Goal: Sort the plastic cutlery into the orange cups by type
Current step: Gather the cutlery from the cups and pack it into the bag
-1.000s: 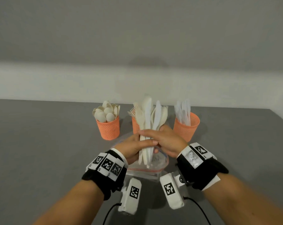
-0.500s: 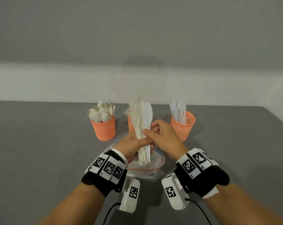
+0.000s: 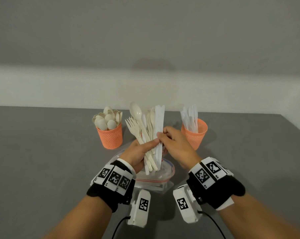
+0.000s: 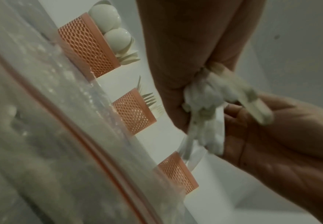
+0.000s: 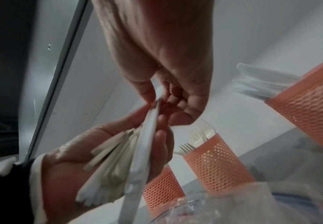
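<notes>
Grey table — three orange cups in a row behind a clear bag. My left hand grips a mixed cutlery bunch upright; right hand pinches a white knife in it.

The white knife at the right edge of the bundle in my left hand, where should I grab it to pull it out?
Pinch the white knife mid-handle, just above the left hand, coming from the right: it sits outermost and upright, so that flat side is probably free to slide upward.
</notes>
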The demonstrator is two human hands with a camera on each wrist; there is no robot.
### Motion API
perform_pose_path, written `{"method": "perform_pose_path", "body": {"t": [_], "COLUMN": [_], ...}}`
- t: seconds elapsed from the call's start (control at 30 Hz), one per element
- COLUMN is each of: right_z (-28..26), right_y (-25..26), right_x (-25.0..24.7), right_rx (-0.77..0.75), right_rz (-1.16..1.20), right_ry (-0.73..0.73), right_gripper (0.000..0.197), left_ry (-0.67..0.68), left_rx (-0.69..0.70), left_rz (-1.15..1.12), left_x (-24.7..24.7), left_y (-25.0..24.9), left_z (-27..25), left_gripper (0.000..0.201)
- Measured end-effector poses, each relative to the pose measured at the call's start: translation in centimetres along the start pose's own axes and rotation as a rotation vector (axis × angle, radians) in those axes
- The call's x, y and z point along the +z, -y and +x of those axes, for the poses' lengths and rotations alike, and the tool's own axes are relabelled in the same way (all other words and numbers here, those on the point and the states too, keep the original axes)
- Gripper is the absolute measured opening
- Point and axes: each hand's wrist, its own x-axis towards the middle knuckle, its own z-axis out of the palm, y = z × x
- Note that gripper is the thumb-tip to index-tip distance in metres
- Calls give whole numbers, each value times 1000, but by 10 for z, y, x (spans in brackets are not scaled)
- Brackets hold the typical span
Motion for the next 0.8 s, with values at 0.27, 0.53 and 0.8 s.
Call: {"method": "perform_pose_path", "body": {"t": [0.27, 0.53, 0.8], "right_z": [0, -3, 5], "right_y": [-7, -9, -14], "right_x": [1, -10, -24], "right_rx": [73, 126, 38], "right_rz": [68, 387, 332], "right_ry": [28, 34, -209], "right_gripper": [23, 25, 20], "left_ry": [-33, -19, -93], "left_rx": [-4, 18, -7], "left_rz": [-1, -5, -20], "left_x": [3, 12, 22], "left_y": [-1, -2, 5], "left_z": [1, 8, 23], "left_gripper": [39, 36, 26]}}
